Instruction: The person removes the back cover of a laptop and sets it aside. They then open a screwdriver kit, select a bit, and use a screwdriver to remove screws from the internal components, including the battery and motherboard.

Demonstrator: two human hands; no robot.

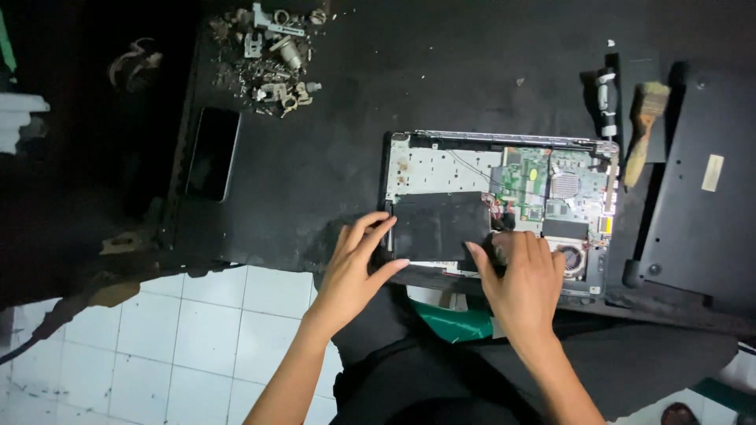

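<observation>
Place: I see a small electronics repair workshop | Signs: opened laptop (498,206) with bare circuit board on a worn black workbench (331,149) | pile of screws and metal parts (272,55) | dusting brush (644,126) | white tiled floor (197,338)
</observation>
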